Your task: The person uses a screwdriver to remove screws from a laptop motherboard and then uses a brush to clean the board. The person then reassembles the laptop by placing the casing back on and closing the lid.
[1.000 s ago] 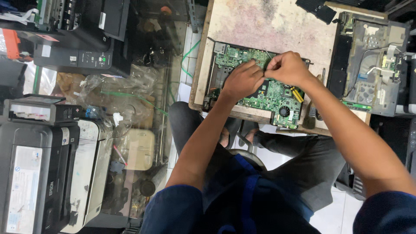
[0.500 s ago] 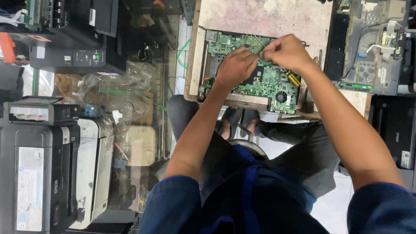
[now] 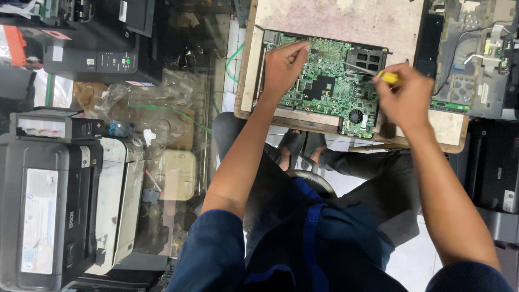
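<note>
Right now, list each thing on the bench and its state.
circuit board: bare, lying flat on the wooden board.
left hand: resting fingertips on the circuit board.
right hand: gripping a yellow-handled tool.
opened laptop shell: lying beside, insides exposed.

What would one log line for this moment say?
left hand: on green circuit board | right hand: holds yellow-handled tool | wooden board underneath

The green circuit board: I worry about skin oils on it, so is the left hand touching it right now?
Touching. The head view shows the left hand resting its fingers flat on the green circuit board, no gap visible.
</note>
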